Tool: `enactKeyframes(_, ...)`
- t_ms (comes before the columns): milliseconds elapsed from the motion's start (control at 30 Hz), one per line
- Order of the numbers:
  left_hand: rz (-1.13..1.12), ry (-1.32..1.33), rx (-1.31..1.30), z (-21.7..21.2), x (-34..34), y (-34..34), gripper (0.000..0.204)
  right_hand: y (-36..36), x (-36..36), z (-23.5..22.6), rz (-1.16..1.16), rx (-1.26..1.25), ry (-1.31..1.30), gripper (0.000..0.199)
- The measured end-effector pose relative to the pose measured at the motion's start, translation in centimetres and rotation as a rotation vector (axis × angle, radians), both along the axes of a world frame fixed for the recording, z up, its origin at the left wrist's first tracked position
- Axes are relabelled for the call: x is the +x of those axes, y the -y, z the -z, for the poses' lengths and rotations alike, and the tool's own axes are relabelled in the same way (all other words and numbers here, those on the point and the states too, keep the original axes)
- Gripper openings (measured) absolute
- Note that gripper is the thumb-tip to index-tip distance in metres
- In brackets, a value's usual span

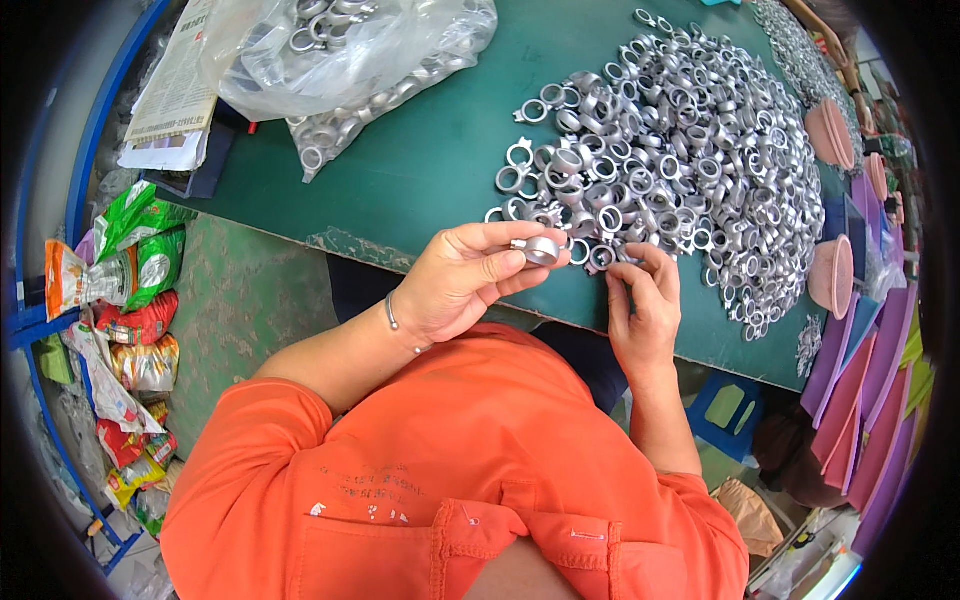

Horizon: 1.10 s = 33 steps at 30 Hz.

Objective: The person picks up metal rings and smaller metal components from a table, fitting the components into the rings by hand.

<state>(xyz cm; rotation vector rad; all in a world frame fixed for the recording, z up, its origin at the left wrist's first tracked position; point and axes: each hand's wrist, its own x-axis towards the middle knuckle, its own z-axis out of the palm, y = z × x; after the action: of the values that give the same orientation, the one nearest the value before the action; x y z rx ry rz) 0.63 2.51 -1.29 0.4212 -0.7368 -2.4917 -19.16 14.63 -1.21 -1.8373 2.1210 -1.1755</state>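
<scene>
While the person leans over the green table [420, 170], both bare hands work at its near edge.

Left hand [455, 285]: fingers curled narrow, pinching a silver metal ring part [541, 250] between thumb and fingertips — held up just above the table edge, a thin bracelet [391, 312] on the wrist.

Right hand [643, 305]: fingers bent close together at the near rim of the pile; whether they hold a piece, I cannot tell.

Pile of ring parts [680, 150]: heaped loose on the table, just beyond both hands, spreading toward the far right.

Plastic bag [350, 50]: clear, holding more ring parts — far left of the table, well apart from the hands.

Papers [180, 90]: at the table's left end.

Snack packets [125, 300]: stacked on the blue rack at the left, below the table.

Pink and purple trays [865, 340]: along the right edge.
</scene>
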Motion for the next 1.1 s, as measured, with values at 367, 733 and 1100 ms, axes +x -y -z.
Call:
enactKeyframes(367, -0.020, 0.197, 0.081, -0.8, -0.2, -0.7, 0.037, -0.1, -0.4, -0.2, 0.134, 0.025, 0.044, 0.018)
enactKeyframes(733, -0.032, 0.250, 0.024, -0.5, -0.3, -0.9, 0.035, -0.9, -0.8, -0.1, 0.223, 0.080, 0.061, 0.020)
enactKeyframes(1100, -1.190, 0.547, -1.230, -8.9, 1.6, 12.2, 0.025, -2.0, -1.2, 0.4, 0.052, 0.119, 0.134, 0.024)
